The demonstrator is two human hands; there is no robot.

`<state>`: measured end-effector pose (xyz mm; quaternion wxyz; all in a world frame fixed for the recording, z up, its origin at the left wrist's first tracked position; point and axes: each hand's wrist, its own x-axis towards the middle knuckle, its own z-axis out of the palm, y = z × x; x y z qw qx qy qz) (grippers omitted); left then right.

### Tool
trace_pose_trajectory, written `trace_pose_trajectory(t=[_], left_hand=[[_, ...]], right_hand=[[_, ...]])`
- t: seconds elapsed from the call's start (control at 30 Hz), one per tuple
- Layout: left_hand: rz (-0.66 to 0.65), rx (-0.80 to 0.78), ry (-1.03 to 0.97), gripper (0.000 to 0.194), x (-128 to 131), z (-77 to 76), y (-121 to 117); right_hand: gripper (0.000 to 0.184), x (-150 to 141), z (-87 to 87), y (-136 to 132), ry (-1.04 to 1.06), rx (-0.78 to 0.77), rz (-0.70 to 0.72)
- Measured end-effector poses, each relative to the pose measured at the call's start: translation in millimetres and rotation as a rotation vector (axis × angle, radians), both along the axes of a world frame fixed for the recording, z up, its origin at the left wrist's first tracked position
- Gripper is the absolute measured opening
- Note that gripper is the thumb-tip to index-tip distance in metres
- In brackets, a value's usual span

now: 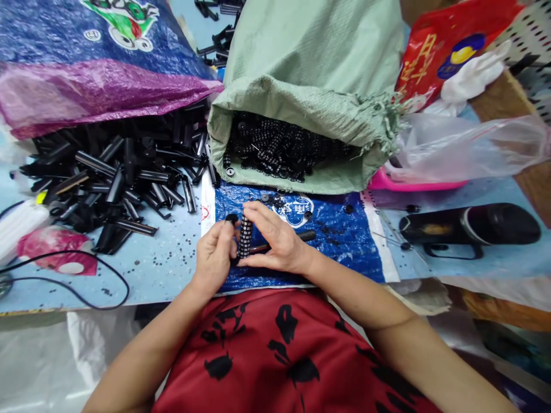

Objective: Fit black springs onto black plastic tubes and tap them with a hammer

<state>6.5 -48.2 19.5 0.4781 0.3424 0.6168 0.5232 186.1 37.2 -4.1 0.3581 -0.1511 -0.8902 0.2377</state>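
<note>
My right hand [278, 238] holds a short black cylinder [245, 234] covered in rows of small pale squares, gripped end to end between thumb and fingers. It stands upright over a blue printed woven sheet [357, 246]. My left hand [215, 249] is closed beside it, pinching a small dark rounded piece [231, 218] at the fingertips; its exact kind is hard to see. Behind my right hand a dark-handled thin tool [306, 235] lies partly hidden. Beyond my hands a pale green woven sack [310, 103] lies with its mouth facing me, holding many black pieces [279, 146] with the same pale-square pattern.
Black tubes [114, 186] lie heaped at left, below a blue and purple bag [107, 86]. A black cable [124, 281] loops near the table edge. At right are a black handled flask [469, 223], a pink tray [417, 183], clear plastic and a red bag [451, 51].
</note>
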Motion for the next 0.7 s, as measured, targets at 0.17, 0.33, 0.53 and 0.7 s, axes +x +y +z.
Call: trace_pose_trajectory(t=[0.17, 0.33, 0.53, 0.7], left_hand=[[0.054, 0.047, -0.12, 0.039, 9.1, -1.7, 2.3], [0.023, -0.052, -0.427, 0.039, 12.0, 1.5, 4.7], [0.025, -0.128, -0.46, 0.041, 10.2, 2.1, 1.2], [0.04, -0.132, -0.516, 0.039, 11.2, 1.6, 1.7]], right_hand=[[0.093, -0.7, 0.8, -9.2, -0.017, 0.134, -0.082], [0.081, 1.1, 1.2, -10.6, -0.132, 0.192, -0.149], [0.094, 4.7, -1.8, -12.0, -0.014, 0.24, -0.104], [0.096, 4.7, -4.9, -16.9, -0.082, 0.261, -0.126]])
